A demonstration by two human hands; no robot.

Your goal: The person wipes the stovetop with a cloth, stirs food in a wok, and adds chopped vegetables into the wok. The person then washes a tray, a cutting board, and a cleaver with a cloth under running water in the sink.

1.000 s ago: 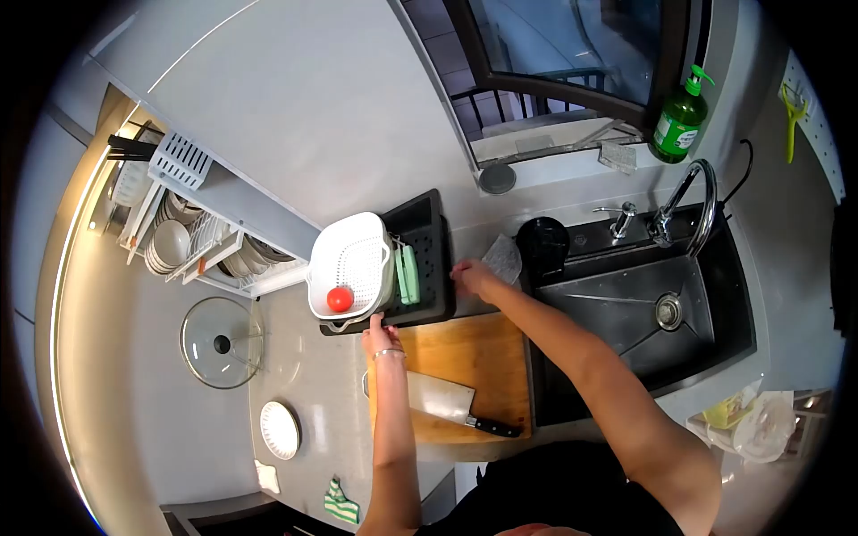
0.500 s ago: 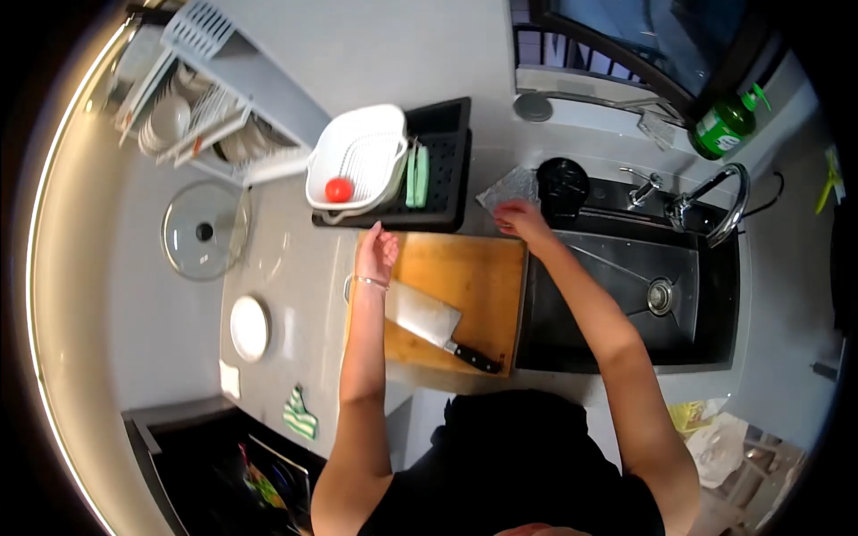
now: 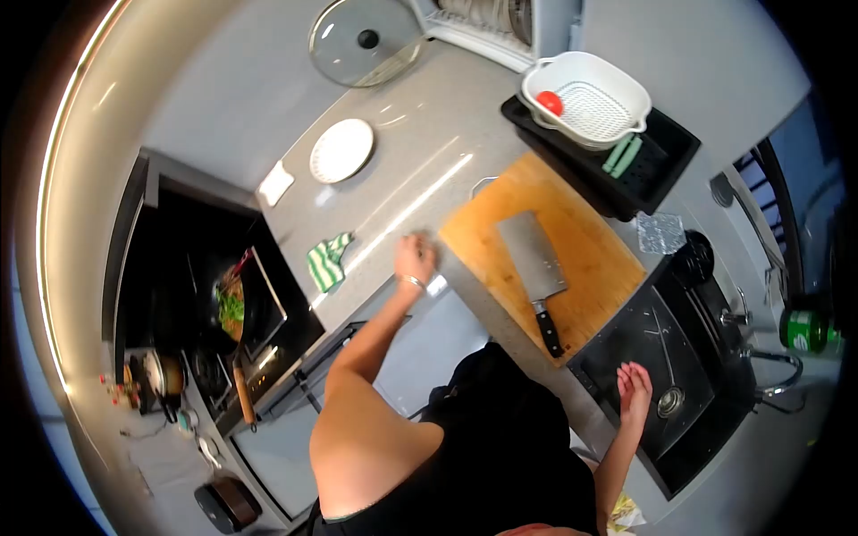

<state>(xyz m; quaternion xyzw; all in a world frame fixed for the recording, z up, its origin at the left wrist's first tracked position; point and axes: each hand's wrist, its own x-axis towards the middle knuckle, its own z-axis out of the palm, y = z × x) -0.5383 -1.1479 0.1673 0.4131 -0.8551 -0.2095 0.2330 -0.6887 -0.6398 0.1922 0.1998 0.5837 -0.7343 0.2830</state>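
My left hand (image 3: 416, 257), with a bracelet at the wrist, hovers at the counter's front edge left of the wooden cutting board (image 3: 483, 232). Its fingers are loosely curled with a gap showing, and I see nothing held in them. Over the black sink (image 3: 670, 330) is my right hand (image 3: 635, 382), empty with its fingers stretched out. A cleaver (image 3: 534, 255) with a black handle lies flat on the board, touched by neither hand. Nearest to my left hand on the counter is a green-and-white striped cloth (image 3: 327, 263).
A white colander (image 3: 617, 94) holding a red tomato (image 3: 550, 103) rests on a black rack (image 3: 666, 170). Left stands a stove with a pan of food (image 3: 231, 308), its wooden handle (image 3: 243, 393) jutting over the front. A white plate (image 3: 341, 150) and glass lid (image 3: 366, 62) are behind.
The view has turned left, bringing the stove and pan into sight. My left hand has left the board for the counter edge; my right hand has moved from the plastic wrap to over the sink.
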